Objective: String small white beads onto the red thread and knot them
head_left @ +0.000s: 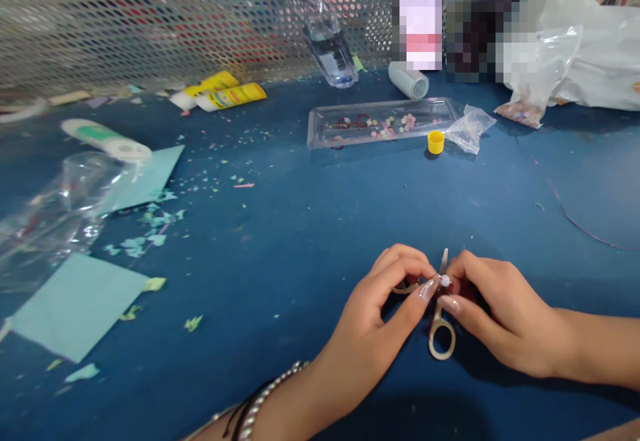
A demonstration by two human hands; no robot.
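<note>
Both hands met over the blue table (pixel 280 228), fingertips pressed together around a small white bead (pixel 445 281). The left hand (pixel 380 321) pinched it from one side, the right hand (pixel 495 314) from the other. Small beige-handled scissors (pixel 442 334) lay just beneath them, blades pointing away. Well beyond the hands sat a clear plastic tray (pixel 380 124) of tiny flowers, with a yellow cap (pixel 436 142) beside it. Far off to the left lay light-blue paper (pixel 75 304) and scattered scraps.
</note>
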